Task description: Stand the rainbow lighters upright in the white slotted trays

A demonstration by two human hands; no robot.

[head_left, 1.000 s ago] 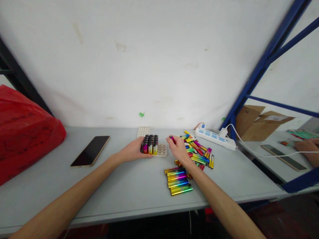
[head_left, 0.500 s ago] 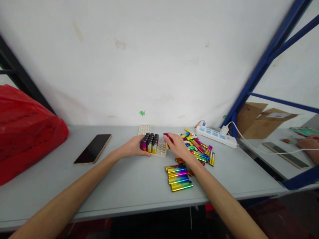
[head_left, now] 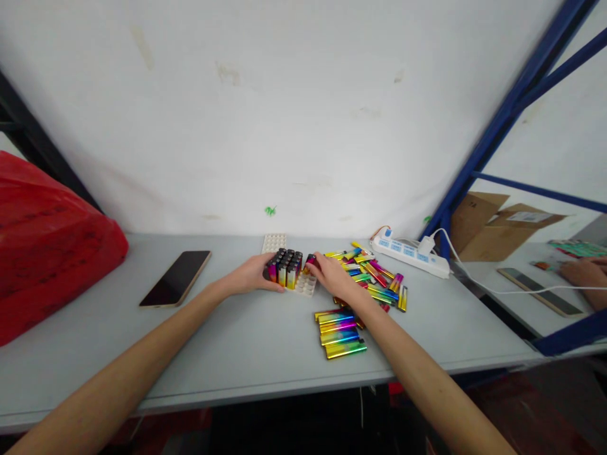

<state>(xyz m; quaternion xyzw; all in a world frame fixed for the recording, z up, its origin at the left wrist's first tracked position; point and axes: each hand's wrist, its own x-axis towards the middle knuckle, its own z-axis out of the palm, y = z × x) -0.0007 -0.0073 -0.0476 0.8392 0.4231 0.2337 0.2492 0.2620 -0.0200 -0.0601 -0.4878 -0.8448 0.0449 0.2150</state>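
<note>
Several lighters (head_left: 287,268) with black tops and shiny yellow and purple bodies stand upright, packed together at the left part of a white tray (head_left: 306,286) with round pockets. My left hand (head_left: 252,275) is closed around the left side of this block, thumb along the front. Pinched in my right hand (head_left: 332,278) is one purple lighter (head_left: 310,260), held over the tray's bare pockets just right of the block; its lower end is partly hidden. A row of lighters (head_left: 337,333) lies flat below my right wrist, and a loose colourful pile (head_left: 377,278) spreads beyond that forearm.
A second white tray (head_left: 274,242) lies behind, near the wall. A phone (head_left: 176,279) and a red bag (head_left: 52,253) are at the left. To the right are a power strip (head_left: 410,256), blue frame (head_left: 502,133), carton (head_left: 493,230) and another person's hand (head_left: 585,278).
My right hand has carried the purple lighter a little left, closer to the standing block. My left hand keeps its hold. The whole view has shifted slightly.
</note>
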